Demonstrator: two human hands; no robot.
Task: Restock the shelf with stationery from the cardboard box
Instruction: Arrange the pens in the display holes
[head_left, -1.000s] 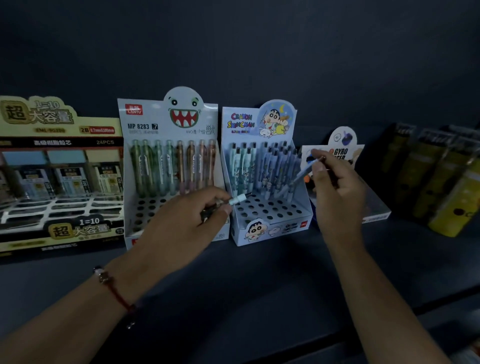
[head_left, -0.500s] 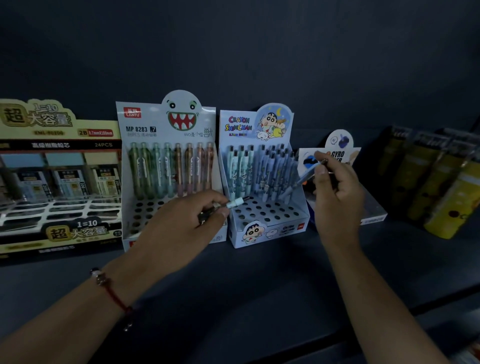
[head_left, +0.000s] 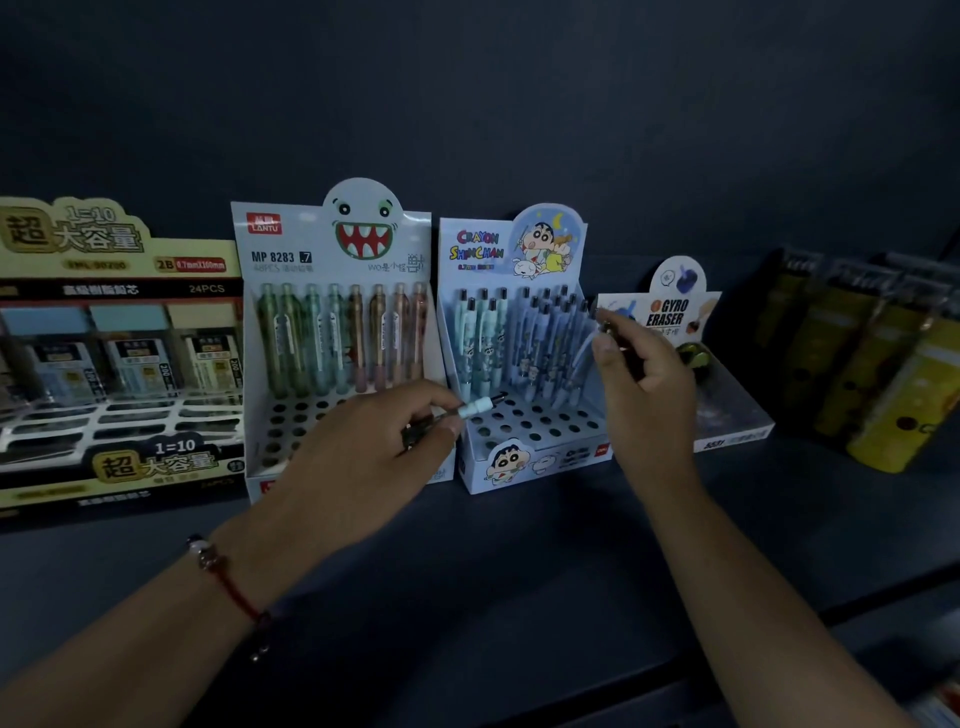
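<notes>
The Crayon Shin-chan display box (head_left: 524, 447) on the shelf (head_left: 519, 561) is half full, its front holes empty. The left hand (head_left: 363, 457) grips spare pens (head_left: 480, 406); the right hand (head_left: 641, 384) pinches one pen (head_left: 581, 358) at the rack.

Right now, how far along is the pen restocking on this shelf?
Partly done. The back rows of the cartoon pen box already hold pens, while its front holes are empty. The right hand is holding a pen at the right end of those rows, and the left hand holds more pens. The monster box also has empty front holes.
</notes>
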